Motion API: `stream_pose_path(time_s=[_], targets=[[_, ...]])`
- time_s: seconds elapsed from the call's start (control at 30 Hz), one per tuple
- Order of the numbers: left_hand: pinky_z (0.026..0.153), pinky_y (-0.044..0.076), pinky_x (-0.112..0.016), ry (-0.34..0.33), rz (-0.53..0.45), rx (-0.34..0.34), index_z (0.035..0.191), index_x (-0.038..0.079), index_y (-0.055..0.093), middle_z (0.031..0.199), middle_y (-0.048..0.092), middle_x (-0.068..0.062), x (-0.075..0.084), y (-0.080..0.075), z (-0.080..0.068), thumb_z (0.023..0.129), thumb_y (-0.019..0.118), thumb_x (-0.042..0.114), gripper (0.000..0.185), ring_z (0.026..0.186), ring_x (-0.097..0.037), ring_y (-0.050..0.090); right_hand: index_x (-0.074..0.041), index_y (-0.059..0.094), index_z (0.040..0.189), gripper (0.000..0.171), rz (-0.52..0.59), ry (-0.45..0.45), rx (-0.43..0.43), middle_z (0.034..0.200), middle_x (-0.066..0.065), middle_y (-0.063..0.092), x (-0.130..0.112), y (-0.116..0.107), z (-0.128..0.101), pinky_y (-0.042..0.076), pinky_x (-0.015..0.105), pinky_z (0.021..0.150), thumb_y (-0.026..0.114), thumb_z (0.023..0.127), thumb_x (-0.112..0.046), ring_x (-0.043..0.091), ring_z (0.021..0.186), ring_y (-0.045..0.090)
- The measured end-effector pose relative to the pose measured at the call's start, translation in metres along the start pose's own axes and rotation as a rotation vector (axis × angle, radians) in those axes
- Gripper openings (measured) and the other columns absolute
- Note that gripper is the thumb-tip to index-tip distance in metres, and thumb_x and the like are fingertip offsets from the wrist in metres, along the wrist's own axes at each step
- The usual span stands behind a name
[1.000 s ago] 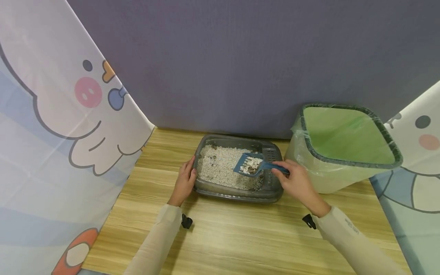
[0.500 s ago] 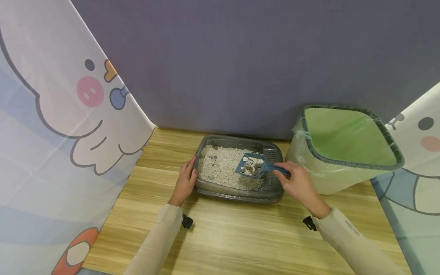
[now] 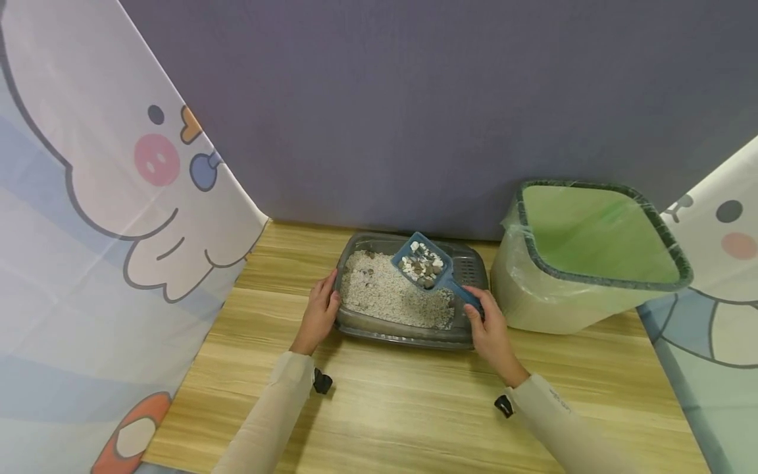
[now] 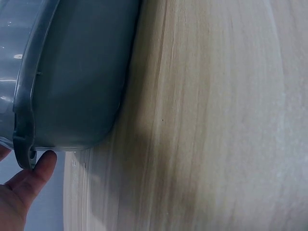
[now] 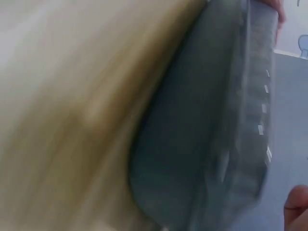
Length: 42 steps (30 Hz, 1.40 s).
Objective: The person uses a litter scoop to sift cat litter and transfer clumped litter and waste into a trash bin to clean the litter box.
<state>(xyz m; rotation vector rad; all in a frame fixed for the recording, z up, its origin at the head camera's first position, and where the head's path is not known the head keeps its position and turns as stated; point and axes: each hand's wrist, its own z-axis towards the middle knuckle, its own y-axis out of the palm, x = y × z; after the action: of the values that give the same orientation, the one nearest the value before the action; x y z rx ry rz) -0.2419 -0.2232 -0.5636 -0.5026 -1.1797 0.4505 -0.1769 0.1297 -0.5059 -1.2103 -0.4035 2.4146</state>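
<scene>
A grey litter tray filled with pale granules stands on the wooden table. My left hand grips its left rim; in the left wrist view a finger lies against the tray wall. My right hand holds the handle of a blue slotted scoop, which is raised and tilted over the tray's far side, loaded with white and dark lumps. The right wrist view is blurred and shows the tray from outside.
A bin with a green liner stands right of the tray, close to the scoop hand. Cartoon-printed curtains hang at left and right, and a purple wall closes the back. Bare wood lies between the tray and me.
My right hand drew back toward the tray's near right corner and swung the scoop up and back, lifting its load out of the granules. The left hand stayed on the rim.
</scene>
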Motion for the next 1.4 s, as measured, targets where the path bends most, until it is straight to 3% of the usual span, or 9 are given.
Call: stream_pose_path(time_s=[0.1,0.23,0.37,0.53,0.73,0.93,1.13,1.27,1.4], targets=[[0.096,0.033,-0.054,0.000,0.002,0.002,0.151,0.019,0.027,0.139,0.039,-0.012,0.001,0.000,0.000,0.102,0.039,0.022,0.051,0.124,-0.030,0.036,0.012,0.048,0.126,0.034,0.066,0.028,0.007,0.080,0.014,0.048,-0.016,0.007,-0.003,0.033,0.024,0.059,0.047,0.092,0.014,0.012,0.063,0.040],[0.097,0.033,-0.054,0.001,0.001,-0.003,0.151,0.018,0.026,0.139,0.039,-0.013,0.001,0.000,-0.001,0.102,0.039,0.022,0.051,0.124,-0.030,0.035,0.014,0.047,0.125,0.032,0.092,0.051,0.008,0.069,0.009,0.041,-0.033,0.010,0.000,0.031,0.024,0.052,0.044,0.093,0.013,0.010,0.054,0.033],[0.096,0.033,-0.055,0.000,0.001,-0.011,0.151,0.018,0.026,0.139,0.038,-0.013,0.001,-0.001,-0.001,0.102,0.039,0.022,0.051,0.124,-0.031,0.035,0.011,0.049,0.124,0.033,0.088,0.015,0.026,0.078,0.011,0.046,-0.029,0.010,0.004,0.033,0.025,0.056,0.047,0.091,0.014,0.011,0.061,0.038],[0.096,0.033,-0.055,0.012,0.004,-0.008,0.152,0.017,0.025,0.138,0.039,-0.013,0.002,-0.001,0.000,0.102,0.039,0.022,0.051,0.124,-0.032,0.035,0.002,0.056,0.124,0.036,-0.003,-0.026,0.046,0.090,0.008,0.050,-0.018,0.003,0.009,0.036,0.023,0.060,0.057,0.088,0.010,0.011,0.069,0.042],[0.096,0.033,-0.054,0.006,-0.007,0.001,0.151,0.018,0.026,0.138,0.039,-0.013,0.001,-0.001,0.000,0.102,0.041,0.019,0.052,0.124,-0.031,0.035,0.007,0.056,0.122,0.034,-0.008,-0.039,0.069,0.084,0.009,0.048,-0.048,-0.014,0.022,0.033,0.023,0.057,0.054,0.089,0.013,0.012,0.065,0.038],[0.097,0.032,-0.055,0.006,-0.015,0.003,0.151,0.016,0.028,0.138,0.039,-0.015,0.000,-0.001,-0.003,0.102,0.041,0.019,0.051,0.124,-0.032,0.035,0.014,0.055,0.118,0.027,0.005,-0.057,0.111,0.082,0.012,0.048,-0.098,-0.046,0.037,0.032,0.020,0.052,0.049,0.092,0.012,0.007,0.061,0.037],[0.095,0.033,-0.056,-0.010,-0.017,-0.007,0.151,0.017,0.027,0.138,0.038,-0.014,-0.001,0.000,-0.006,0.103,0.039,0.024,0.050,0.123,-0.032,0.036,0.010,0.061,0.117,0.026,-0.098,-0.102,0.300,0.076,0.002,0.044,-0.097,-0.095,0.047,0.027,0.018,0.047,0.054,0.093,0.002,0.002,0.053,0.031],[0.095,0.033,-0.056,-0.015,-0.023,-0.003,0.151,0.018,0.028,0.137,0.039,-0.013,0.000,-0.001,-0.006,0.102,0.039,0.024,0.050,0.123,-0.031,0.036,0.007,0.063,0.117,0.026,-0.168,-0.043,0.420,0.079,-0.005,0.046,-0.099,-0.135,0.049,0.027,0.015,0.049,0.056,0.093,-0.002,0.002,0.054,0.033],[0.094,0.034,-0.055,-0.014,-0.031,-0.001,0.151,0.018,0.028,0.137,0.039,-0.014,0.001,-0.003,-0.006,0.102,0.039,0.025,0.050,0.122,-0.032,0.037,-0.002,0.064,0.121,0.028,-0.270,0.014,0.513,0.085,-0.014,0.047,-0.086,-0.168,0.045,0.031,0.012,0.056,0.056,0.094,-0.007,0.002,0.060,0.038]])
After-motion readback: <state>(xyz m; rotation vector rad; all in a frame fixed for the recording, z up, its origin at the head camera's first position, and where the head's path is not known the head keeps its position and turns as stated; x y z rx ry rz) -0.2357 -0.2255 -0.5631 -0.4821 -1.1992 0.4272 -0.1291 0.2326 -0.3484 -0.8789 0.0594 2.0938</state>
